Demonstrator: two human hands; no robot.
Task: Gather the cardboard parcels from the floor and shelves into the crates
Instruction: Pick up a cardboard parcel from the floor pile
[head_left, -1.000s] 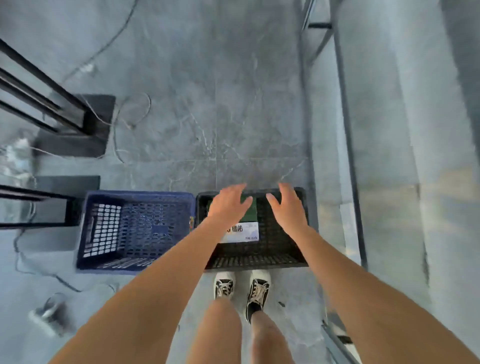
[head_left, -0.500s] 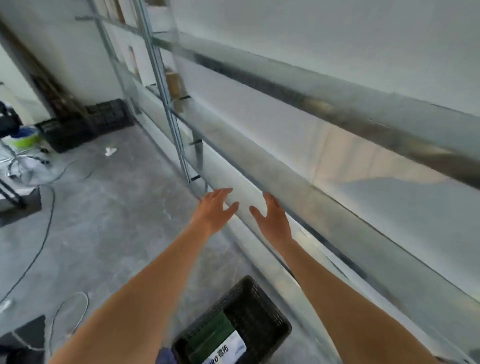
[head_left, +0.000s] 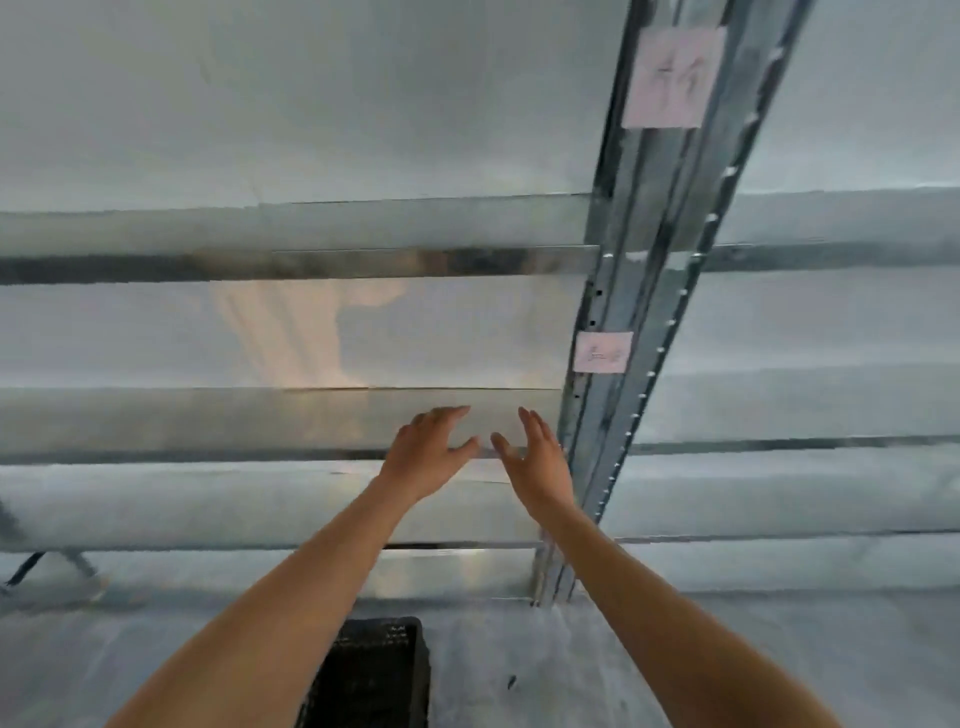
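While both arms reach toward the metal shelving (head_left: 291, 421), left hand (head_left: 426, 457) and right hand (head_left: 537, 462) hang empty, fingers spread loose, above the black crate (head_left: 379, 675).

Shiny silver-grey metal shelves (head_left: 291, 421) ran across a pale grey-white wall (head_left: 311, 104). A silver upright post (head_left: 639, 291) showed a row of small dark holes and carried two pale pink labels (head_left: 602, 352). Below, a black lattice-patterned crate (head_left: 374, 675) sat on a mottled grey floor (head_left: 545, 670).
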